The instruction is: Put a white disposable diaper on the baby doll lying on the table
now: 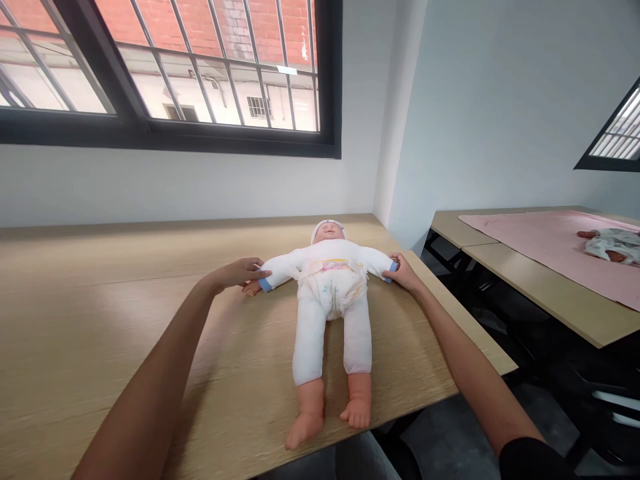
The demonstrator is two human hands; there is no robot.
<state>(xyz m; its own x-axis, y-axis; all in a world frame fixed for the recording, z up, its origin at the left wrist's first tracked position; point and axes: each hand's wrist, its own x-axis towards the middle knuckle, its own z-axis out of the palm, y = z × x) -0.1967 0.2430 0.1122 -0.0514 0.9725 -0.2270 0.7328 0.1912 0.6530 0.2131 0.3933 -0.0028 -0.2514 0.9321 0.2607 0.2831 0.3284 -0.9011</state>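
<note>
A baby doll lies on its back on the wooden table, head toward the wall and bare feet near the front edge. It has a white cap, a white top with blue cuffs and white legs. A diaper with a coloured waistband is around its hips. Both doll arms are spread out sideways. My left hand pinches the blue cuff of the sleeve on the left, beside the doll's hand. My right hand grips the other blue cuff, and the doll's hand there is hidden behind my fingers.
The table stands against a white wall beneath a barred window. Across a gap on the right, a second table bears a pink mat and another doll in patterned clothes.
</note>
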